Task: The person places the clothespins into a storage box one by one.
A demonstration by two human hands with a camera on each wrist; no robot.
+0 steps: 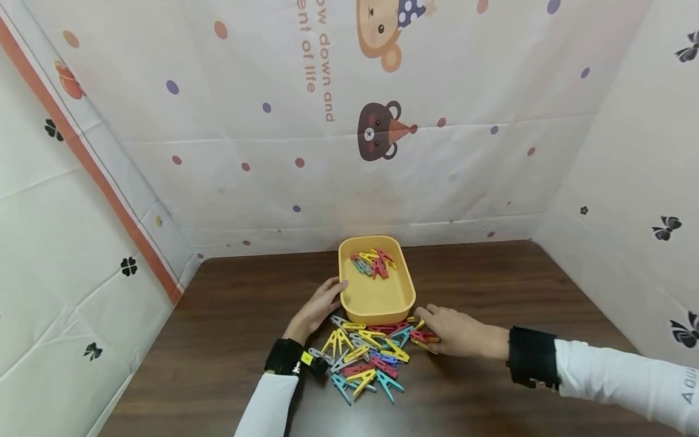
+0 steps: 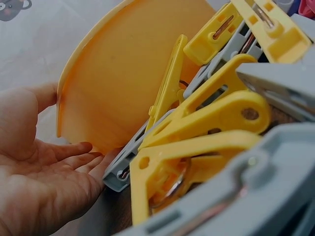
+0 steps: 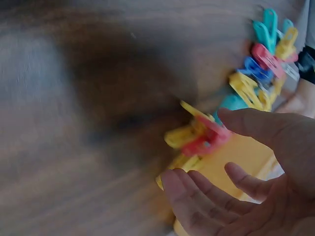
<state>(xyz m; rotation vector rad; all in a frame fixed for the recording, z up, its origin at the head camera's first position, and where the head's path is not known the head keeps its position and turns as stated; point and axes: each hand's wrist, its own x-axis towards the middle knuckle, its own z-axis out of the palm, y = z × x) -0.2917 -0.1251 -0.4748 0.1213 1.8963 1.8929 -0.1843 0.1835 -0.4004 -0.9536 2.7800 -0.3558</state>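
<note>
A yellow plastic tray [image 1: 377,300] stands at the back middle of the table, with several clothespins [image 1: 377,262] inside it in its far half. My left hand [image 1: 318,308] holds the tray's left side, thumb at the rim and fingers low along the wall. Beside that hand in the left wrist view lie yellow clothespins [image 2: 211,115] and grey ones. In front of the tray spreads a loose pile of clothespins [image 1: 360,352]. My right hand [image 1: 455,331] is at the pile's right edge, thumb and fingers spread around a red clothespin [image 3: 206,137] and yellow ones next to it.
Brown wooden tabletop [image 1: 246,364] surrounds the pile. A white printed sheet [image 1: 246,200] rises behind the table's back edge, with more white sheeting at both sides. Black bands circle both wrists.
</note>
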